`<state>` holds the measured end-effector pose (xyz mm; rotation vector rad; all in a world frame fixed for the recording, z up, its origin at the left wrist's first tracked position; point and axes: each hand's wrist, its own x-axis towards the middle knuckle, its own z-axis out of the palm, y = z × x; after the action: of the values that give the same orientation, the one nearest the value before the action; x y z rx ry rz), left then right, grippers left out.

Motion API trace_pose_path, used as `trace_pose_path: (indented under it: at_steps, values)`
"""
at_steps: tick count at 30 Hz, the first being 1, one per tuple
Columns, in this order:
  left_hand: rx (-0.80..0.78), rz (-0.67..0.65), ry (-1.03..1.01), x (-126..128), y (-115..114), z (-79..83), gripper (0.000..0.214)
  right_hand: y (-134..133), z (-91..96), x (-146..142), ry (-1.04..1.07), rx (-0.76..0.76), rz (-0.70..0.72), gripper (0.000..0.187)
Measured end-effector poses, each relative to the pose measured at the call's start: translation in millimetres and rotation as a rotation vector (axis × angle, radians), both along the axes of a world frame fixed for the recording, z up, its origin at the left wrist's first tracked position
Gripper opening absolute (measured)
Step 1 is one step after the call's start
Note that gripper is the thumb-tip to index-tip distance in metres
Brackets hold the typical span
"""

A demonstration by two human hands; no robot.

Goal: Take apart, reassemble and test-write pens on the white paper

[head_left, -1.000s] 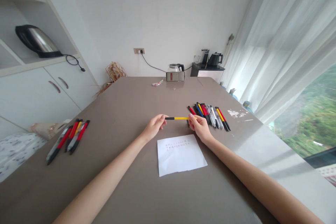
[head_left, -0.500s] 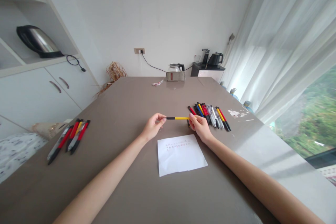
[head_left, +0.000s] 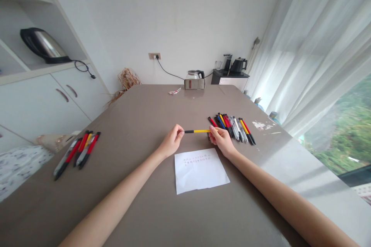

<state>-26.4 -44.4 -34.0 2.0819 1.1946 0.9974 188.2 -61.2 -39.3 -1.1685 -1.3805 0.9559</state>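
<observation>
A yellow and black pen (head_left: 197, 131) is held level between my two hands, above the far edge of the paper. My left hand (head_left: 172, 140) pinches its black end between thumb and fingertips. At the yellow end, the fingers of my right hand (head_left: 221, 140) are closed on it and hide its tip. Below lies a white sheet of paper (head_left: 199, 175) with small handwriting near its top. Just beyond my right hand, a row of pens (head_left: 234, 127) in red, yellow, blue, clear and black lies on the table, partly hidden by that hand.
On the left of the brown table (head_left: 139, 208) is a smaller group of pens (head_left: 77, 152). A glass pot (head_left: 194, 75) stands at the far edge behind a box (head_left: 194, 84). A small wrapper-like strip (head_left: 174, 91) lies nearby. White curtains (head_left: 290, 50) hang on the right.
The fingers of my left hand have curled a little more around the pen's black end. The pen stays level in both hands, and the view has shifted very slightly.
</observation>
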Motion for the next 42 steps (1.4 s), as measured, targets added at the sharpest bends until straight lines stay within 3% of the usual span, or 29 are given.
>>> trace_pose_path:
  at_steps: [7, 14, 24, 35, 42]
  values:
    - [-0.03, -0.01, -0.015, 0.4, 0.7, 1.5, 0.032, -1.1, 1.5, -1.2, 0.02, 0.0, 0.041, 0.043]
    - [-0.201, -0.049, -0.234, 2.9, 1.1, -1.2, 0.033, -0.1, 2.1, -1.5, 0.081, -0.03, 0.021, 0.044]
    - [-0.095, 0.001, -0.197, 1.2, 2.3, -0.9, 0.024, -1.4, 3.0, -1.9, 0.088, -0.017, 0.032, 0.044]
    - [-0.089, 0.024, -0.106, -1.2, 2.3, -1.4, 0.038, -0.8, 2.0, -1.0, 0.075, -0.035, 0.04, 0.043]
    - [-0.163, -0.021, -0.203, 0.5, 3.5, -2.7, 0.036, -1.2, 2.6, -1.3, 0.102, -0.034, 0.032, 0.044]
